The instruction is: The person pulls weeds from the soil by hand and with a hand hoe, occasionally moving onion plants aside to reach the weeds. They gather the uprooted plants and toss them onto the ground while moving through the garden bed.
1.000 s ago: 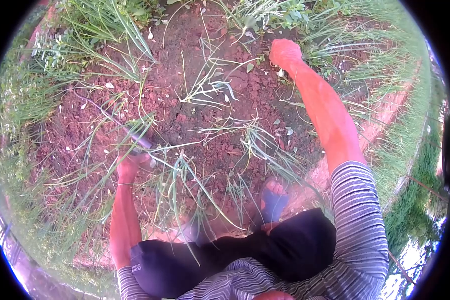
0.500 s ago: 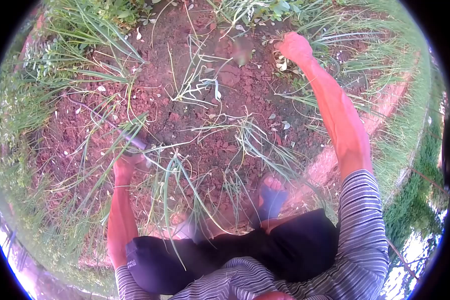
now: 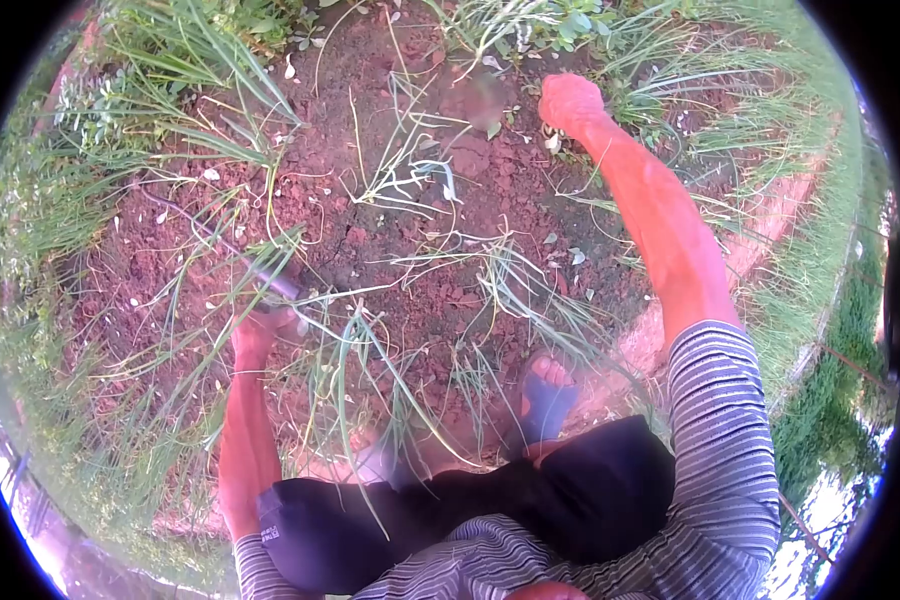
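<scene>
My left hand (image 3: pixel 262 325) is closed low over the soil at the left, around the handle end of a thin, curved, sickle-like tool (image 3: pixel 210 236). The tool's slender dark part points up and left across the ground. Green onion-like leaves (image 3: pixel 355 335) partly cover the tool and droop beside this hand. Far forward on the right, my right hand (image 3: pixel 572 103) is closed in a fist against the soil, beside low green plants. Pale leaf bits (image 3: pixel 553 142) show just under its wrist side. Its fingertips, and anything in them, are hidden.
Clumps of onion-like plants stand in the reddish soil (image 3: pixel 450 275), with one wilted clump (image 3: pixel 395 185) near the middle. My sandalled foot (image 3: pixel 548 395) rests in front of my knees. Denser grass (image 3: pixel 780 240) borders the plot at the right.
My right hand has shifted slightly left and nearer to me, still closed. My left hand and the tool keep almost the same place; the whole view has moved a little.
</scene>
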### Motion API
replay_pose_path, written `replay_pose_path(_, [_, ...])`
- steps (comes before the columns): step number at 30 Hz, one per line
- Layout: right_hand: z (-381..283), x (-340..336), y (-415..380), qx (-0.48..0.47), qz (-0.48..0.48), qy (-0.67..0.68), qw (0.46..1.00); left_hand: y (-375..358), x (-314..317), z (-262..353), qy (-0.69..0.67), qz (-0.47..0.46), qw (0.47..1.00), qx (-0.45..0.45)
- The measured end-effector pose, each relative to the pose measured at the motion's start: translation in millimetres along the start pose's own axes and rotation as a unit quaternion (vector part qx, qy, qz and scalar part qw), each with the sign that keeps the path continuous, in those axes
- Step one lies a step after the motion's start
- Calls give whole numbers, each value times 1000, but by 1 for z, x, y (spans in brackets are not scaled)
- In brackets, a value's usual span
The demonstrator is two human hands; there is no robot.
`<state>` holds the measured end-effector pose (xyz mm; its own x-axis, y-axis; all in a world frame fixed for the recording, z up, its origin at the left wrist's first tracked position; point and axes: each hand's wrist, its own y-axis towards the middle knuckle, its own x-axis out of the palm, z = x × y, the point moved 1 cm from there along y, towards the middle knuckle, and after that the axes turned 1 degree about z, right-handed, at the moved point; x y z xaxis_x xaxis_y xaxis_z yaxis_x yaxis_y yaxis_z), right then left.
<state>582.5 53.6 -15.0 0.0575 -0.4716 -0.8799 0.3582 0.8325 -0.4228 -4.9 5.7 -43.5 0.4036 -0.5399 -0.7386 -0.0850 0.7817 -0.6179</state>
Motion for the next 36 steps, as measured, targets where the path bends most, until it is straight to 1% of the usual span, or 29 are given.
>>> replay_pose_path(2, [4, 0, 3, -24, 6, 16, 1000, 8, 5, -10, 21, -10, 1000, -5])
replay_pose_path(3, [7, -1, 5, -16, -8, 23, 1000, 10, 6, -11, 39, 14, 999, 16])
replay_pose_path(6, [13, -1, 11, 8, -46, 49, 998, 9, 6, -16, -8, 5, 999, 38])
replay_pose_path(7, [31, 35, 36, -51, -48, 10, 998, 10, 7, -18, -6, 0, 1000, 24])
replay_pose_path(10, [22, 22, 21, -218, -60, -102, 969, 15, 9, -21, -1, -8, 1000, -9])
replay_pose_path(11, [14, 18, 9, -271, -55, -84, 957, 10, 7, -19, -2, -11, 1000, -13])
replay_pose_path(12, [-16, -25, -27, 25, -211, 270, 939, 12, 7, -17, -9, -6, 1000, -13])
replay_pose_path(13, [-19, -16, -18, -111, -174, 144, 968, 20, 14, -34, -5, -6, 1000, 13])
replay_pose_path(14, [-19, -4, -12, -241, -131, 13, 962, 16, 13, -31, -15, -15, 1000, 5])
replay_pose_path(15, [-20, -10, -13, -181, -125, 84, 972, 13, 11, -25, -24, -21, 999, 1])
replay_pose_path(17, [-28, -26, -18, -64, -109, 222, 967, 15, 12, -28, -36, -25, 999, 3])
replay_pose_path(18, [-29, -25, -14, -132, -44, 179, 974, 16, 14, -28, -38, -12, 999, 4])
replay_pose_path(20, [-35, -22, -7, -264, 87, 88, 957, 16, 16, -33, -40, 14, 999, 1])
replay_pose_path(21, [-41, -25, -10, -263, 95, 95, 955, 27, 23, -47, -11, 15, 1000, 14])
replay_pose_path(24, [-39, -18, 6, -214, 98, 60, 970, -3, -5, 8, 4, -26, 999, -30])
replay_pose_path(25, [-37, -17, 9, -207, 97, 53, 972, -2, -4, 7, 26, 1, 999, -23])
replay_pose_path(28, [-38, -13, 14, -164, 83, 14, 983, -8, -10, 20, 0, -16, 1000, -19])
replay_pose_path(29, [-40, -13, 17, -148, 81, -8, 986, -7, -8, 18, -28, -8, 999, -13])
replay_pose_path(32, [-48, -26, 22, -87, 17, 9, 996, -6, -8, 18, -4, -10, 999, -30])
replay_pose_path(33, [-49, -23, 29, -91, -7, -38, 995, -6, -8, 18, -4, -10, 999, -32])
replay_pose_path(36, [-53, -31, 27, -168, -17, -118, 979, -6, -8, 17, -44, -4, 999, -20])
